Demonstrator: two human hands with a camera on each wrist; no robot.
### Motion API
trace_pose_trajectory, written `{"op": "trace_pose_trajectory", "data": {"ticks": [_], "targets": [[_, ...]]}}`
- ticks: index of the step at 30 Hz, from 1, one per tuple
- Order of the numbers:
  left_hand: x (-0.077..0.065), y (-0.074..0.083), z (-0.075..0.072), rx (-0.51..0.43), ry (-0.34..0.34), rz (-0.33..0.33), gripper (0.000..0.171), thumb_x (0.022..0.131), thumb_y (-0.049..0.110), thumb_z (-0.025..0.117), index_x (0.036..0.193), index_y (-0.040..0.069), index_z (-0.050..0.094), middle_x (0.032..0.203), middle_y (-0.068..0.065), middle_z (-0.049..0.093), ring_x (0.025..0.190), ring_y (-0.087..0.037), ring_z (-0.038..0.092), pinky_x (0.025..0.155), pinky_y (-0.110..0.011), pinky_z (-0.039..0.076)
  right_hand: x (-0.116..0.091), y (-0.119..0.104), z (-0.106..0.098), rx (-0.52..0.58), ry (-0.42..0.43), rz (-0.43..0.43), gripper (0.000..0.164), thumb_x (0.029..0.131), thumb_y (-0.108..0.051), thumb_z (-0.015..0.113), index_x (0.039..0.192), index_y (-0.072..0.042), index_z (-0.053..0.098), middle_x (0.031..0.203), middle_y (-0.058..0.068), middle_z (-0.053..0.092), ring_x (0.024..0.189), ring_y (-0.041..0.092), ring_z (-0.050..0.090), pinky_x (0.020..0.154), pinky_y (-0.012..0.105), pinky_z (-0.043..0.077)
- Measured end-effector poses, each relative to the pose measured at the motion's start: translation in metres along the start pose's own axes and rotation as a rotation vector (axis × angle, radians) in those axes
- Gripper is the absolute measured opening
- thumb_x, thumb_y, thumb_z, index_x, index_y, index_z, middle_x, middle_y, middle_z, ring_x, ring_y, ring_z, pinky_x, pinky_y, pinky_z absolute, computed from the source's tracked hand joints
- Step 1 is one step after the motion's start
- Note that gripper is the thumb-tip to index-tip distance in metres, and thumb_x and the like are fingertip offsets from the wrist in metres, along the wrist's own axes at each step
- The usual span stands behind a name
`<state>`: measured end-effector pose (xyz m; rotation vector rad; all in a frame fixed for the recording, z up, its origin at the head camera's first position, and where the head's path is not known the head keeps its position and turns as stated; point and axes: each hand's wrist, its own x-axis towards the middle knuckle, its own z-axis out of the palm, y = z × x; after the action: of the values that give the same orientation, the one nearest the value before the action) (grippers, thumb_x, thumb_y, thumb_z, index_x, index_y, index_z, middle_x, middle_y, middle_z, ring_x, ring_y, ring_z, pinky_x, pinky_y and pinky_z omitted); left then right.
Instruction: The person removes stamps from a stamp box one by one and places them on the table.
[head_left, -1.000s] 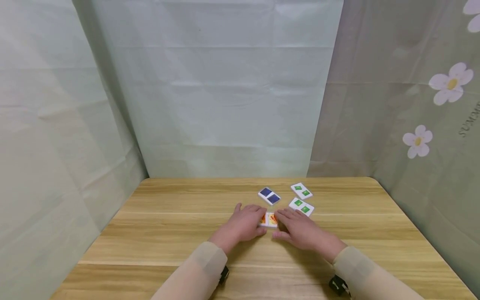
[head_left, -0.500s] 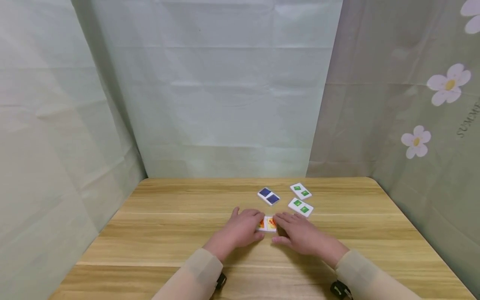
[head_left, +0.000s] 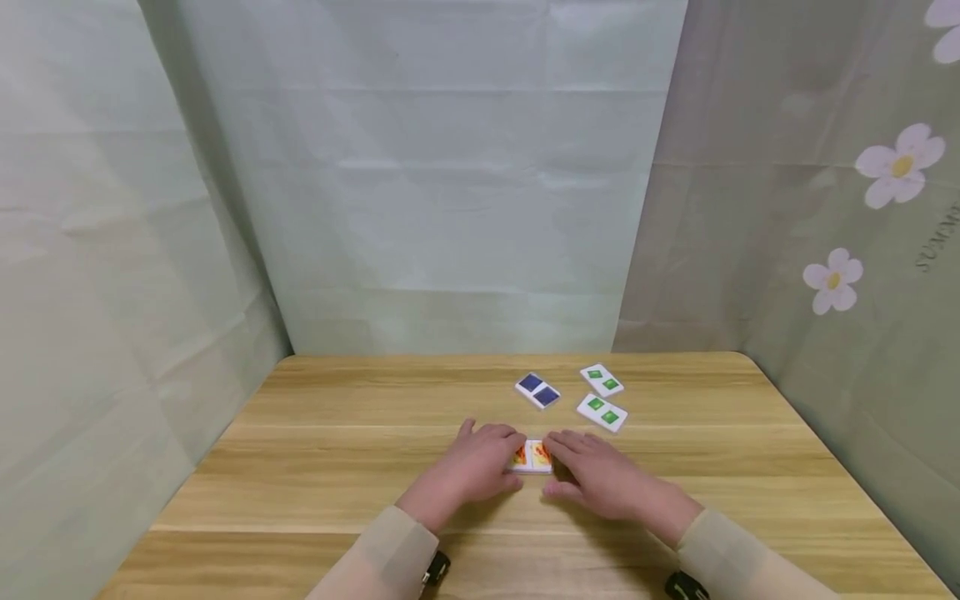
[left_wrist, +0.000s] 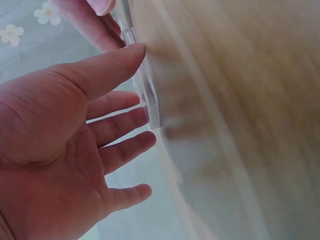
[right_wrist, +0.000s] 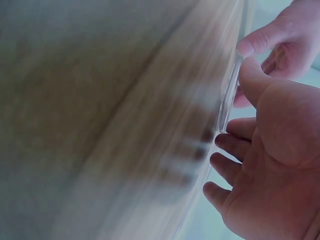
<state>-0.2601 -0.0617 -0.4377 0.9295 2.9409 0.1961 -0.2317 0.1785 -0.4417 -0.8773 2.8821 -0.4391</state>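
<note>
A white card point(head_left: 533, 456) with two orange-and-yellow pictures lies on the wooden table between the two hands; its edge looks clear and thin, like plastic, in the wrist views. My left hand point(head_left: 480, 464) rests at its left end, fingers over the far corner, thumb by the near edge. At the right end, my right hand point(head_left: 596, 477) touches it with its fingertips, and the thumb lies just nearer me. Fingers of both hands are mostly straight and spread. In the left wrist view the thumb point(left_wrist: 117, 70) overlaps the card's edge point(left_wrist: 152, 107).
Beyond the hands lies a card point(head_left: 537, 390) with two dark blue squares. To its right are two cards with green pictures, a farther one point(head_left: 602, 380) and a nearer one point(head_left: 602, 412). Pale cloth point(head_left: 450, 208) hangs behind the wooden table point(head_left: 337, 467).
Both hands have moved toward me and slightly left, and the orange-and-yellow card has slid with them. The blue and green cards have stayed where they were.
</note>
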Motion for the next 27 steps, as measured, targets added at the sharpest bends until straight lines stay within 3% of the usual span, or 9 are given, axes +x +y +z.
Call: {"op": "trace_pose_trajectory", "data": {"ticks": [13, 20, 27], "targets": [[-0.004, -0.002, -0.004, -0.020, 0.021, -0.001, 0.061, 0.094, 0.035, 0.090, 0.147, 0.011, 0.069, 0.148, -0.007, 0.067, 0.139, -0.031, 0.060, 0.124, -0.066, 0.035, -0.001, -0.004, 0.002, -0.008, 0.010, -0.046, 0.077, 0.109, -0.052, 0.065, 0.163, 0.001, 0.050, 0.167, 0.022, 0.049, 0.153, 0.046, 0.045, 0.124, 0.064, 0.035], [-0.005, -0.006, -0.003, -0.027, 0.045, 0.000, 0.055, 0.089, 0.032, 0.095, 0.135, 0.012, 0.074, 0.133, -0.005, 0.072, 0.126, -0.027, 0.064, 0.116, -0.059, 0.045, -0.001, -0.003, 0.010, -0.025, 0.041, -0.081, 0.079, 0.109, -0.056, 0.063, 0.161, 0.001, 0.051, 0.165, 0.023, 0.050, 0.151, 0.045, 0.048, 0.123, 0.064, 0.038], [-0.006, -0.008, -0.004, -0.068, 0.050, 0.010, 0.053, 0.086, 0.030, 0.097, 0.130, 0.011, 0.075, 0.124, -0.003, 0.071, 0.115, -0.024, 0.064, 0.105, -0.052, 0.052, -0.002, -0.006, 0.011, -0.022, 0.018, -0.061, 0.078, 0.108, -0.055, 0.065, 0.163, -0.002, 0.050, 0.167, 0.020, 0.049, 0.154, 0.041, 0.046, 0.125, 0.061, 0.036]]}}
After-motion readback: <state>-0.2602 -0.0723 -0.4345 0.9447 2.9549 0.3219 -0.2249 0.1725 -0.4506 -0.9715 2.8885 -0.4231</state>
